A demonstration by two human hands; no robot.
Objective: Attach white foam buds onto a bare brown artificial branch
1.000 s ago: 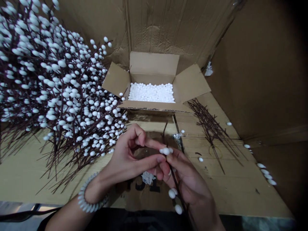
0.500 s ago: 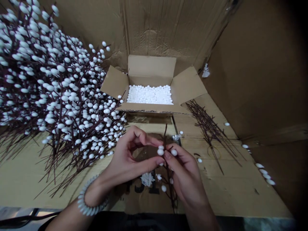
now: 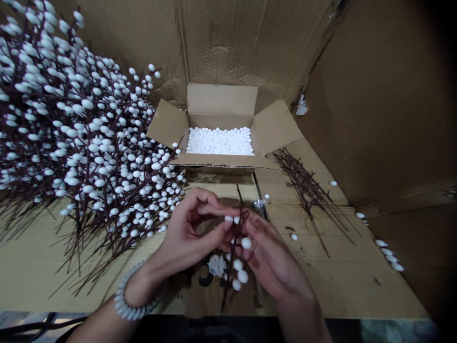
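Before me a dark brown artificial twig [image 3: 232,257] stands roughly upright between my hands, with several white foam berries on its side shoots. My left hand [image 3: 194,233] pinches a small white berry [image 3: 228,218] between thumb and forefinger, close against the upper part of the twig. From the other side my right hand [image 3: 273,255] has its fingers closed at the twig's upper part; its fingertips are partly hidden behind the stem and berries. More berries [image 3: 243,276] hang on the lower twig, near the right palm.
An open cardboard box [image 3: 224,160] of white berries stands behind the hands. A large heap of berried twigs [image 3: 96,143] fills the left. Bare twigs [image 3: 303,186] lie at right, beside loose berries [image 3: 391,257]. A clump of clear plastic [image 3: 217,265] lies below my hands.
The twig has turned and its lower end has swung left, so its berries now face right. My right hand has rolled its palm more into view. The left hand stays nearly in place.
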